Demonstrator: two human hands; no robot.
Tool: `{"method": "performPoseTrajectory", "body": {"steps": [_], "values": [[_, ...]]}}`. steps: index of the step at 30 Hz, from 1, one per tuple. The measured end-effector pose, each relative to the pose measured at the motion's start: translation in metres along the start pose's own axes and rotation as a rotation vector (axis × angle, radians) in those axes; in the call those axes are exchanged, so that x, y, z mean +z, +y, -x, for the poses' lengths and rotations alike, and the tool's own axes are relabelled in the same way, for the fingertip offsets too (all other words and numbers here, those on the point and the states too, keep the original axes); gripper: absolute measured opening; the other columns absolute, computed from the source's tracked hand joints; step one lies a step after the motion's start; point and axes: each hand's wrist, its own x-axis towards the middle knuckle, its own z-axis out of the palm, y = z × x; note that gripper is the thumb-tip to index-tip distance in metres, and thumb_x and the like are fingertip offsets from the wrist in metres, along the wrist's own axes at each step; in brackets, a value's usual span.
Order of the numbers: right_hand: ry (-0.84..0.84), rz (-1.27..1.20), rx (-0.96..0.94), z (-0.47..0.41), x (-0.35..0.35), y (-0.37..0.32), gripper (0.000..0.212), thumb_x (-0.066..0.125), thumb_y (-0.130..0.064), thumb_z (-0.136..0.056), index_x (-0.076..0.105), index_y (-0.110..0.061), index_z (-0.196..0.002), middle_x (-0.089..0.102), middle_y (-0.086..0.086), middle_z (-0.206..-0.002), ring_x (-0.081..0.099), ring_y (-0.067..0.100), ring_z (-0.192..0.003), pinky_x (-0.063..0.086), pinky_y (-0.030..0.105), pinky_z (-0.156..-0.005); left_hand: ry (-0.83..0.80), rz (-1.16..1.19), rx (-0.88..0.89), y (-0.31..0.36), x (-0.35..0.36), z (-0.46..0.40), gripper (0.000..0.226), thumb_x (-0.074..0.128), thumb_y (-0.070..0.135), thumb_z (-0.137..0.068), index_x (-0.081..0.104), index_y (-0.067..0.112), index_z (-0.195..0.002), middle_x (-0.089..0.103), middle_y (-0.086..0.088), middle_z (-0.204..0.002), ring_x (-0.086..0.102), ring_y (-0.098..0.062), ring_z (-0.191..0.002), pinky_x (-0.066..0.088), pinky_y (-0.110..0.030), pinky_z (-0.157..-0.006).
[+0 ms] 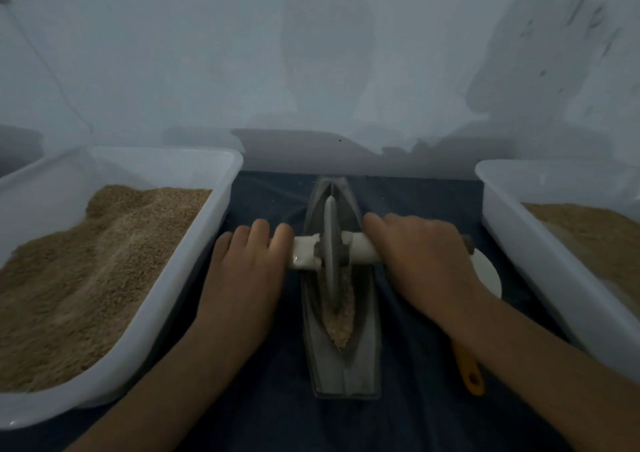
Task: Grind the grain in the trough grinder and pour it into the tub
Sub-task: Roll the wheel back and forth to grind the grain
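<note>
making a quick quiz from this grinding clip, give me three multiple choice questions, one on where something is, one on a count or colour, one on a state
1. Where does the trough grinder stand?
A. inside the left tub
B. on the dark cloth between the two tubs
C. on top of the right tub

2. How many white tubs of grain are in view?
A. one
B. two
C. four

3. What are the hands doing?
A. both lie on the wheel's axle handle
B. both hang idle
C. one scoops grain from a tub

Answers:
1 B: it sits on the dark cloth between the left tub and the right tub.
2 B: one tub on each side.
3 A: the left hand and right hand lie on the handle on either side of the wheel.
</note>
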Motion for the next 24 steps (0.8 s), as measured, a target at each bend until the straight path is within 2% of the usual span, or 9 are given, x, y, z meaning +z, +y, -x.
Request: {"method": "performPoseTrajectory", "body": {"steps": [3,5,9,14,16,18,21,22,24], "values": [[-0.166,-0.013,0.09,-0.049,0.025,0.018,0.038,0.079,-0.038,-0.076,0.051,-0.028,-0.099,0.067,0.0,-0.089,0.065,0.028,-0.076,0.035,0.034,-0.06,0.035,-0.028,-0.08,0.004,0.015,-0.043,0.03,0.062,0.014,-0.087,0.045,0.02,-0.11,0.054,-0.005,-0.106,0.053,-0.027,-0.096,0.04,-0.038,-0.082],[-0.161,-0.019,0.117,-0.071,0.037,0.027,0.035,0.077,-0.041,-0.077,0.052,-0.028,-0.097,0.067,0.001,-0.089,0.064,0.03,-0.08,0.034,0.035,-0.063,0.06,-0.017,-0.131,0.006,0.022,-0.067,0.025,0.058,0.016,-0.091,0.043,0.02,-0.111,0.053,-0.006,-0.107,0.053,-0.028,-0.098,0.038,-0.039,-0.084],[-0.087,0.021,0.128,-0.071,0.039,0.024,0.031,0.077,-0.036,-0.078,0.052,-0.025,-0.094,0.065,0.002,-0.083,0.063,0.03,-0.074,0.034,0.034,-0.058,0.061,0.004,-0.13,0.002,0.026,-0.07,0.032,0.059,0.012,-0.09,0.042,0.02,-0.116,0.052,-0.005,-0.11,0.052,-0.027,-0.101,0.038,-0.038,-0.087],[-0.023,-0.008,0.088,-0.021,0.011,-0.001,0.031,0.079,-0.02,-0.076,0.053,-0.023,-0.094,0.062,0.0,-0.082,0.06,0.026,-0.069,0.038,0.034,-0.058,0.064,-0.023,-0.015,0.005,0.003,-0.01,0.034,0.043,0.011,-0.086,0.048,0.017,-0.119,0.052,-0.007,-0.106,0.05,-0.028,-0.093,0.038,-0.04,-0.082],[0.015,-0.029,0.073,0.006,0.0,-0.007,0.035,0.078,-0.013,-0.071,0.054,-0.022,-0.095,0.058,0.0,-0.078,0.055,0.023,-0.064,0.037,0.033,-0.056,0.124,-0.037,0.042,0.007,-0.006,0.009,0.033,0.046,0.007,-0.082,0.052,0.013,-0.114,0.051,-0.01,-0.098,0.048,-0.031,-0.085,0.039,-0.044,-0.079],[0.063,-0.003,0.064,0.025,-0.006,-0.008,0.036,0.077,-0.013,-0.066,0.054,-0.021,-0.092,0.054,0.0,-0.073,0.048,0.021,-0.057,0.027,0.03,-0.054,0.15,-0.047,0.066,0.006,-0.009,0.019,0.033,0.051,0.004,-0.079,0.054,0.011,-0.111,0.051,-0.011,-0.095,0.048,-0.032,-0.082,0.04,-0.046,-0.077],[0.029,0.019,0.055,0.017,-0.004,-0.005,0.036,0.078,-0.02,-0.064,0.053,-0.023,-0.09,0.055,-0.001,-0.069,0.049,0.021,-0.052,0.022,0.028,-0.052,0.08,-0.035,0.052,0.001,-0.006,0.009,0.035,0.055,0.005,-0.074,0.051,0.016,-0.106,0.052,-0.007,-0.096,0.051,-0.03,-0.084,0.041,-0.043,-0.077],[-0.015,0.027,0.05,0.005,0.0,-0.002,0.036,0.08,-0.024,-0.066,0.053,-0.024,-0.09,0.058,-0.002,-0.069,0.053,0.022,-0.053,0.025,0.028,-0.051,0.035,-0.034,0.027,-0.001,-0.003,0.0,0.036,0.059,0.006,-0.075,0.048,0.019,-0.107,0.053,-0.005,-0.098,0.053,-0.029,-0.087,0.041,-0.041,-0.078],[-0.125,0.027,0.075,-0.027,0.01,0.006,0.029,0.077,-0.035,-0.076,0.054,-0.029,-0.093,0.064,-0.001,-0.078,0.062,0.026,-0.066,0.035,0.032,-0.056,-0.023,-0.031,-0.03,-0.002,0.005,-0.026,0.041,0.069,0.012,-0.078,0.043,0.022,-0.108,0.056,-0.002,-0.103,0.056,-0.027,-0.093,0.041,-0.038,-0.079]]}}
